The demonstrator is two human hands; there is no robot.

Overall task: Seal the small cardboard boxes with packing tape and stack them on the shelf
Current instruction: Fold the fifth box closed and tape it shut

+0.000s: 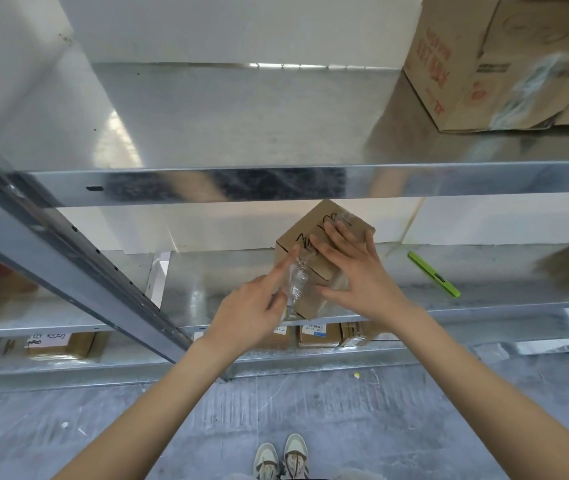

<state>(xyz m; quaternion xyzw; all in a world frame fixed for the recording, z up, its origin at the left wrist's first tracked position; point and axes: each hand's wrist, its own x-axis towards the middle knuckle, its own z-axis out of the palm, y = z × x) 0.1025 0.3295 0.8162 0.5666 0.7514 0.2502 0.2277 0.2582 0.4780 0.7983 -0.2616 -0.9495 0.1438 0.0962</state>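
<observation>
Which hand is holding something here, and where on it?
The left hand pinches the loose clear tape strip at its lower end. The right hand lies flat on the small box, gripping nothing.

Stockroom, metal shelving (311,183), cardboard cartons (484,64)
</observation>
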